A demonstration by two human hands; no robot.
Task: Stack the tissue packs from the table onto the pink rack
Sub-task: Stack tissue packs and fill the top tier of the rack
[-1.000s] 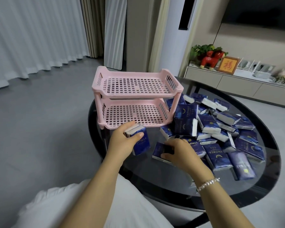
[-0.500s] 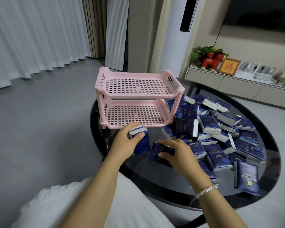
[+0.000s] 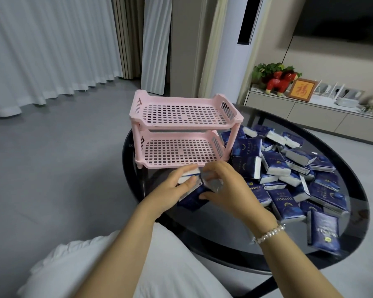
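A pink two-tier rack (image 3: pixel 182 130) stands on the left part of the round black glass table (image 3: pixel 357 203); both of its shelves are bare. Several dark blue tissue packs (image 3: pixel 289 168) lie heaped to the rack's right. Just in front of the lower shelf, my left hand (image 3: pixel 170 191) grips one tissue pack (image 3: pixel 188 175) with its white end up. My right hand (image 3: pixel 226 188) holds a second tissue pack (image 3: pixel 277 183) pressed against the first, so the two packs sit side by side between my hands.
One pack (image 3: pixel 324 232) lies near the table's front right edge. A low cabinet (image 3: pixel 310 117) with a red figurine, a plant and a framed picture stands behind the table. Grey floor and white curtains lie to the left. My white-clothed lap is below.
My right hand lifted a pack from the table and brought it left against the pack in my left hand. The camera has moved closer.
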